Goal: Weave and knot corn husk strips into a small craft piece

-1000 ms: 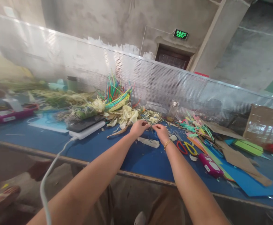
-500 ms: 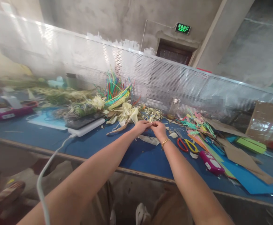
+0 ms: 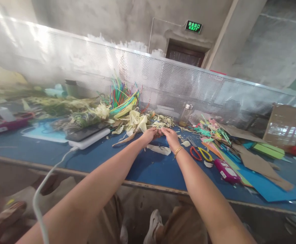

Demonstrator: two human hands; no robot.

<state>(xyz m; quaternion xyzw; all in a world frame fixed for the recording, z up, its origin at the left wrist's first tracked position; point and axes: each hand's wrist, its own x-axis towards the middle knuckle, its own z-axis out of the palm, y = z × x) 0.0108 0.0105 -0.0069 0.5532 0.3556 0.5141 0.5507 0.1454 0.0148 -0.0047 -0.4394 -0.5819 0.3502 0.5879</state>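
My left hand [image 3: 149, 135] and my right hand [image 3: 170, 136] meet over the blue table [image 3: 148, 173], fingertips pinched close together. Whatever lies between the fingers is too small and covered to make out. Just beyond them are pale dried husk-like leaves [image 3: 135, 120] and a heap of shredded pale strips [image 3: 163, 119]. Below the hands a whitish strip [image 3: 159, 149] lies flat. To the right of my right hand sit scissors with one red and one yellow handle [image 3: 205, 154].
At left, a black tablet-like device [image 3: 87, 131] rests on a white slab with a white cable [image 3: 48, 176]. Colourful pipe cleaners [image 3: 124, 95] stand behind. A glass bottle [image 3: 186, 115], a purple box-like device [image 3: 226, 171] and coloured paper [image 3: 267, 189] are at right. A perforated metal screen [image 3: 148, 74] runs behind.
My hands stay pinched together, the fingertips now slightly farther apart. The whole view has shifted a little, so things on the table appear slightly more to the left.
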